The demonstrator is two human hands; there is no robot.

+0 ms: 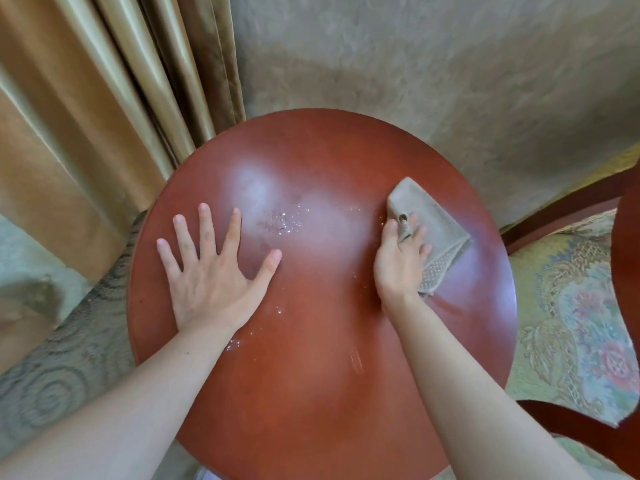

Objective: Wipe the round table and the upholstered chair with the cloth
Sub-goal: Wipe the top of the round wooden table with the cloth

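Observation:
A round reddish-brown wooden table (311, 393) fills the middle of the view. Water droplets (280, 223) glisten near its centre and lower left. My left hand (211, 268) lies flat on the table's left side, fingers spread, holding nothing. My right hand (398, 261) presses a folded beige cloth (436, 233) onto the right side of the tabletop. The upholstered chair (571, 327) with a floral seat and dark red wooden frame stands just right of the table.
Gold curtains (86, 116) hang at the back left, close to the table's edge. A beige patterned carpet (433, 81) covers the floor behind the table. A patterned grey upholstered surface (69, 368) sits at the lower left.

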